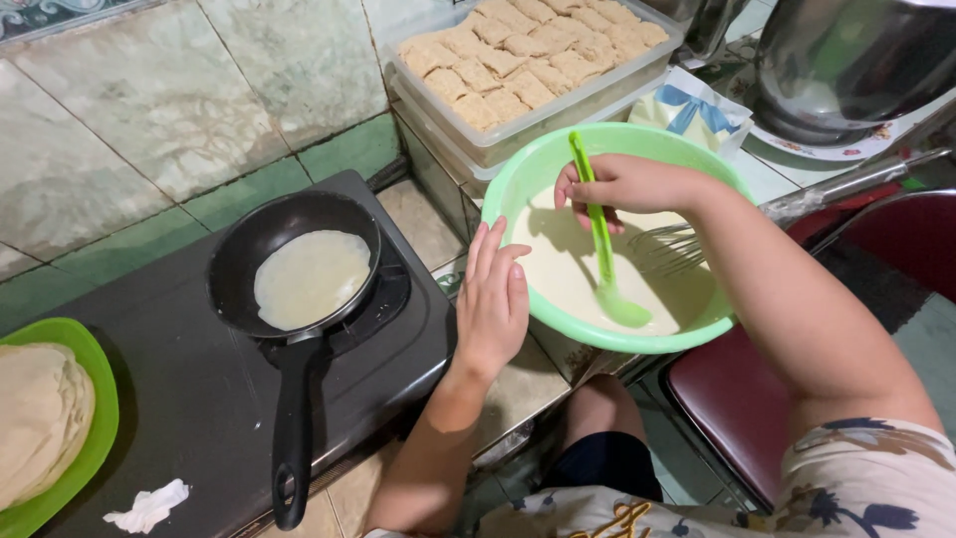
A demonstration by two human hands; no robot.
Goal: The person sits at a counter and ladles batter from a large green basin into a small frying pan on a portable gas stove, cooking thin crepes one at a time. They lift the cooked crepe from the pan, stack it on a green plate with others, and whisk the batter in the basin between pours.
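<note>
Tiled floor, black stove (199, 399) and green bowl (558, 169) of batter.
Right hand (622, 189) is gripping a green ladle (600, 239), handle pointing up-left, scoop sinking in batter; left hand (493, 299) is resting released against the bowl's rim.

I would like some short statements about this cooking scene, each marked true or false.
1. The right hand holds a green plastic ladle in the green plastic bowl of pale batter. True.
2. The left hand grips the handle of the black frying pan. False: it rests against the bowl's outer rim.
3. A thin pale crepe lies in the pan. True.
4. A metal whisk lies on the black stove. False: it rests inside the bowl.
5. The green plate at left is bare. False: it holds stacked crepes.
</note>
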